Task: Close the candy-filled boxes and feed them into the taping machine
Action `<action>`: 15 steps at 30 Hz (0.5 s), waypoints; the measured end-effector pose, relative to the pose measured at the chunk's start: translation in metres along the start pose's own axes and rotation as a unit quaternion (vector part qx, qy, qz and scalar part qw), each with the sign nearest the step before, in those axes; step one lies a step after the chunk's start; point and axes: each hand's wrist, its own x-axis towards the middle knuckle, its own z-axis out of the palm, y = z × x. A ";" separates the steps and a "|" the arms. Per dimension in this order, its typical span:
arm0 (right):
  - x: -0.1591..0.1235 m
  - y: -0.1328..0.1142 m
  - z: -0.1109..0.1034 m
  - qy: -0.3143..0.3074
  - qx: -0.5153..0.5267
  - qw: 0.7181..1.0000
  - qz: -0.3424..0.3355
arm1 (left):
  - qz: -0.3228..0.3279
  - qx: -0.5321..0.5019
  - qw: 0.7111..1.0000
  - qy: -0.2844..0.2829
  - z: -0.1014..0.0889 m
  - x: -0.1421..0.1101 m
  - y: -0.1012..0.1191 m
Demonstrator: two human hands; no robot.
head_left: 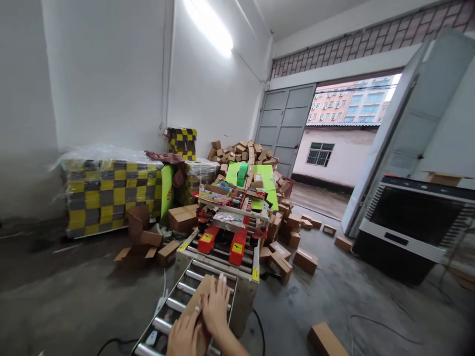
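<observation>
A brown cardboard box (200, 294) lies on the roller conveyor (174, 304) at the bottom centre. My right hand (215, 306) rests flat on the box's top with fingers stretched forward, open. My left hand (183, 337) lies on the near end of the same box, fingers flat as far as they show. Ahead of the box stands a red and grey carton sealing machine (230, 232) with yellow labels.
Loose cardboard boxes (293, 247) litter the floor beyond and right of the machine, one box (326, 340) near my right. Wrapped yellow-and-grey pallets (111, 193) stand left. A black and white cooler unit (411, 225) sits right, by the open doorway (334, 143). Cables cross the floor.
</observation>
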 end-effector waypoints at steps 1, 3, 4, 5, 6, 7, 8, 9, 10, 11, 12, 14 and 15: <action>-0.016 -0.004 -0.004 -0.057 0.012 0.998 -0.029 | -0.058 -0.051 0.997 0.002 -0.004 0.002 -0.001; -0.047 -0.012 -0.022 -0.180 0.032 0.980 -0.078 | -0.188 -0.170 0.967 -0.014 -0.015 0.003 0.002; -0.061 -0.017 -0.036 -0.235 0.035 0.967 -0.095 | -0.255 -0.231 0.938 -0.032 -0.023 0.002 0.007; -0.071 -0.023 -0.051 -0.281 0.035 0.952 -0.114 | -0.317 -0.289 0.902 -0.053 -0.034 0.001 0.015; -0.079 -0.029 -0.067 -0.314 0.031 0.939 -0.134 | -0.368 -0.341 0.862 -0.073 -0.046 0.000 0.024; -0.083 -0.035 -0.082 -0.336 0.024 0.929 -0.154 | -0.410 -0.386 0.822 -0.088 -0.058 0.001 0.035; -0.085 -0.041 -0.094 -0.349 0.011 0.921 -0.171 | -0.440 -0.422 0.788 -0.091 -0.071 0.002 0.046; -0.084 -0.045 -0.103 -0.355 -0.008 0.916 -0.185 | -0.461 -0.450 0.761 -0.084 -0.083 0.005 0.056; -0.081 -0.049 -0.108 -0.360 -0.034 0.912 -0.192 | -0.480 -0.468 0.738 -0.070 -0.092 0.008 0.065; -0.077 -0.051 -0.108 -0.366 -0.063 0.908 -0.194 | -0.497 -0.479 0.722 -0.051 -0.100 0.012 0.071; -0.073 -0.052 -0.105 -0.372 -0.091 0.903 -0.193 | -0.510 -0.481 0.713 -0.030 -0.106 0.014 0.075; -0.059 -0.050 -0.092 -0.384 -0.126 0.895 -0.190 | -0.531 -0.466 0.707 0.009 -0.115 0.014 0.076; -0.048 -0.047 -0.084 -0.384 -0.135 0.894 -0.189 | -0.539 -0.455 0.709 0.027 -0.118 0.011 0.074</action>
